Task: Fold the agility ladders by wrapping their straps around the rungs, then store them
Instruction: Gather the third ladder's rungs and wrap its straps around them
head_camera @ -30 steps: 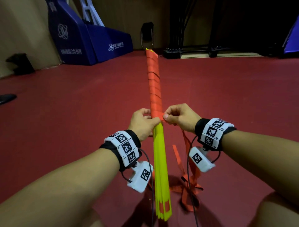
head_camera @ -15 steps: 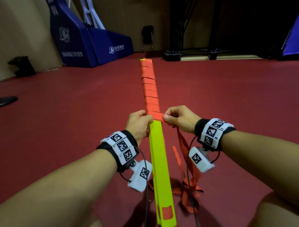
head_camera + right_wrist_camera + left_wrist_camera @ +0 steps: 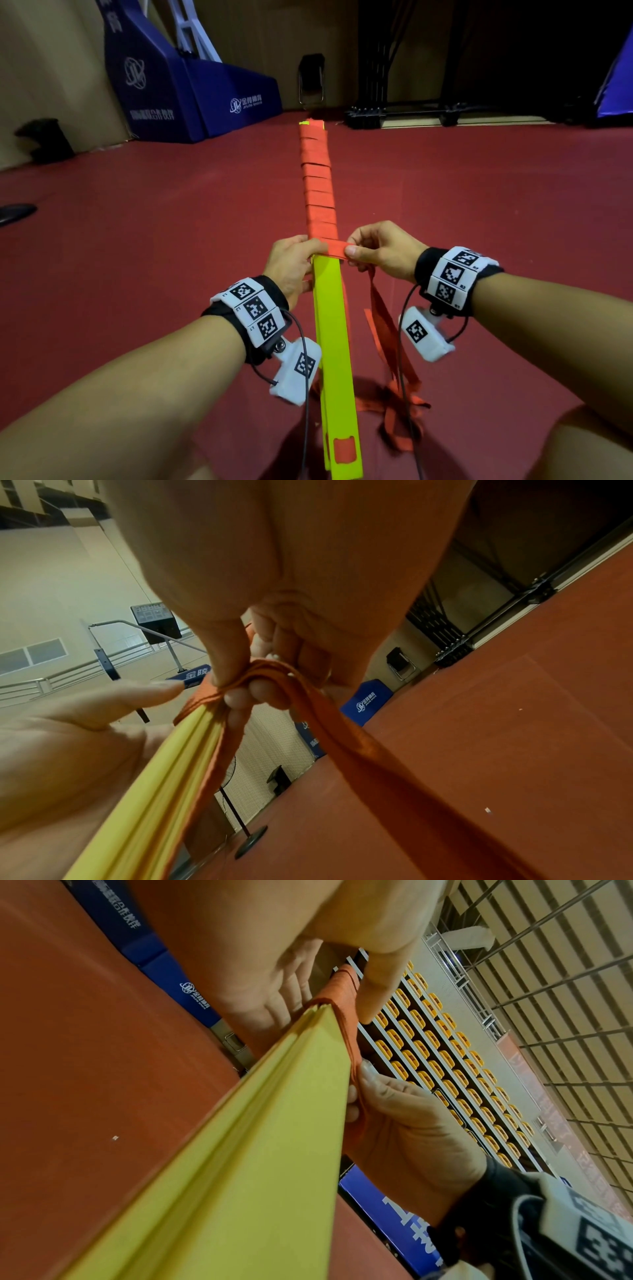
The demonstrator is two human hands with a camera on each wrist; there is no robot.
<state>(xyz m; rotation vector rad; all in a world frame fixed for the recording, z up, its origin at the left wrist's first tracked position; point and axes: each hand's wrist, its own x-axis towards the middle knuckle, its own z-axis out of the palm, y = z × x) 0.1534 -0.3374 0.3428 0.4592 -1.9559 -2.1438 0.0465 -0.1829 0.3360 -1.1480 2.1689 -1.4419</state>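
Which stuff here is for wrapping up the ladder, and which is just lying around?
For the job:
yellow rungs, gripped by left hand
orange strap, pinched by right hand

Lying around:
blue padded base
folding chair
dark shoe

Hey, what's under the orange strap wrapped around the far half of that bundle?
Stacked yellow rungs show bare below the hands and peek out at the far tip. Under the orange strap wraps themselves, the rungs are covered, so their state there can't be seen.
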